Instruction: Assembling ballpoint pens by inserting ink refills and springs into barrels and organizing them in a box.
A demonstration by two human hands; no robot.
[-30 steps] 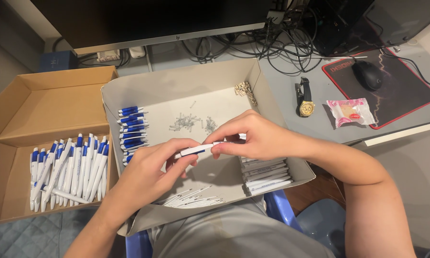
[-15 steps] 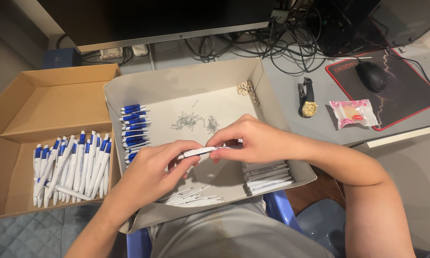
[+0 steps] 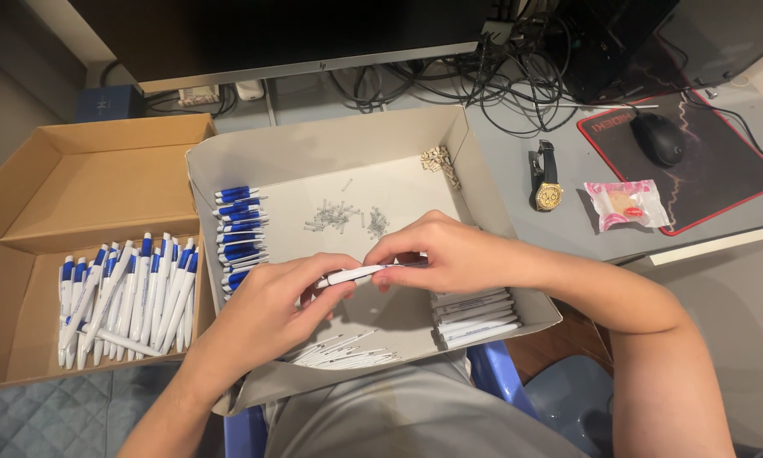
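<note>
Over the grey tray (image 3: 229,165) on the person's lap, the left hand (image 3: 267,309) and right hand (image 3: 449,253) are pinching a white pen (image 3: 353,274) between curled fingers, seemingly at opposite ends.

White pen (image 3: 353,275), blue-capped pens (image 3: 239,222)

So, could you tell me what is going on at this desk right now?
A person is putting a pen together over a grey tray on their lap. The left hand and right hand both grip a white pen barrel between them. In the tray lie blue pen caps, small springs and white barrels. Finished blue-and-white pens fill a cardboard box to the left.
</note>
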